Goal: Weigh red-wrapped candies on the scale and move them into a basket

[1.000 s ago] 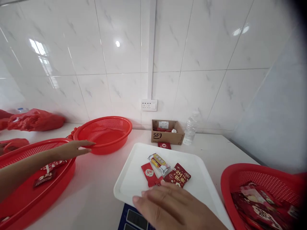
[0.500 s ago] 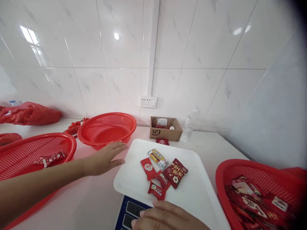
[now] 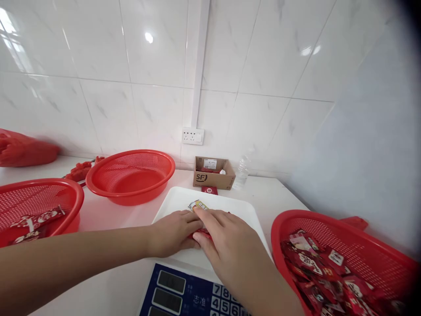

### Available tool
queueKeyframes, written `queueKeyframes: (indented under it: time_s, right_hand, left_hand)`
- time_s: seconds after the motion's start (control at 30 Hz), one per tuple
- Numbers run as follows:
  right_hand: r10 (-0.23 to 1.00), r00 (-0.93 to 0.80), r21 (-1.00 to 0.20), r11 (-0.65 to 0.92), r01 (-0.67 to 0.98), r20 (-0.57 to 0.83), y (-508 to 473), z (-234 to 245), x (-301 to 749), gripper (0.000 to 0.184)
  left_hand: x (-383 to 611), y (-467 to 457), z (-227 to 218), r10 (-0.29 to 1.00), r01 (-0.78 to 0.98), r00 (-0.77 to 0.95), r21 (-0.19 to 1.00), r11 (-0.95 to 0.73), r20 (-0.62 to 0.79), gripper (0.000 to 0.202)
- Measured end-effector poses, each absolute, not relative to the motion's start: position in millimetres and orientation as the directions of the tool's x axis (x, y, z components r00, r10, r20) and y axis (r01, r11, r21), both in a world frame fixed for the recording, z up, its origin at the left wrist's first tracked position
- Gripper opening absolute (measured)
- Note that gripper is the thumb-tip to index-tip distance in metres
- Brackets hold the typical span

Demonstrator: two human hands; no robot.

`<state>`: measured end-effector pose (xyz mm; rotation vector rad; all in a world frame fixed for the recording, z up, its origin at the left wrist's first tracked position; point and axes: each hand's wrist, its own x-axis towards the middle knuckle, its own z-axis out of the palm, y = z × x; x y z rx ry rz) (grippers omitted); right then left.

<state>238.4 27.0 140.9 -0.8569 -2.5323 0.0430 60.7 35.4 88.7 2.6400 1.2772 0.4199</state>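
Here, packets (image 3: 199, 204) lie on the tray (image 3: 236, 206) beneath the left hand (image 3: 174, 232) and right hand (image 3: 232, 239), fingers bent; whether gripping, I cannot tell. The tray's right edge runs near 1 basket (image 3: 362, 254); white table (image 3: 98, 294) meets tiled wall (image 3: 158, 109).

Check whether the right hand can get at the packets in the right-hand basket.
Likely yes: the right hand is over the white tray, beside the basket, whose packets lie uncovered below an open top. Only its rim seems to be in the way.
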Motion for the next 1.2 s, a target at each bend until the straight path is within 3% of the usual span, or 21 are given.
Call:
queueKeyframes:
  time_s: [0.1, 0.33, 0.53, 0.7, 0.77, 0.9, 1.1, 1.2]
  right_hand:
    - [0.662, -0.702, -0.256, 0.749, 0.610, 0.263, 39, 151, 237, 0.039]
    - [0.719, -0.630, -0.278, 0.695, 0.663, 0.294, 48, 149, 245, 0.036]
    - [0.744, -0.590, -0.241, 0.663, 0.708, 0.315, 52, 146, 247, 0.039]
    - [0.801, -0.482, -0.274, 0.582, 0.765, 0.357, 53, 148, 247, 0.036]
    - [0.830, -0.402, -0.294, 0.524, 0.800, 0.386, 54, 150, 250, 0.036]
    - [0.856, -0.326, -0.325, 0.466, 0.823, 0.402, 55, 152, 255, 0.037]
    - [0.800, -0.367, -0.350, 0.554, 0.755, 0.475, 54, 150, 257, 0.036]
    - [0.783, -0.394, -0.356, 0.585, 0.728, 0.481, 54, 149, 258, 0.037]
  left_hand:
    - [55, 36, 94, 0.824, 0.767, 0.553, 0.311, -0.560, 0.121, 0.037]
    - [40, 33, 107, 0.925, 0.912, 0.378, 0.155, -0.380, 0.047, 0.036]
    - [43, 27, 104, 0.804, 0.780, 0.592, 0.209, -0.590, 0.059, 0.049]
    - [64, 35, 89, 0.821, 0.824, 0.565, 0.000, -0.567, 0.084, 0.032]
    - [66, 39, 87, 0.829, 0.834, 0.552, -0.034, -0.551, 0.088, 0.031]
    - [39, 46, 99, 0.913, 0.928, 0.371, -0.047, -0.369, 0.169, 0.035]
    - [-41, 63, 129, 0.951, 0.999, -0.041, -0.014, 0.048, 0.307, 0.036]
    - [-45, 64, 129, 0.958, 1.000, -0.014, -0.006, 0.017, 0.285, 0.040]
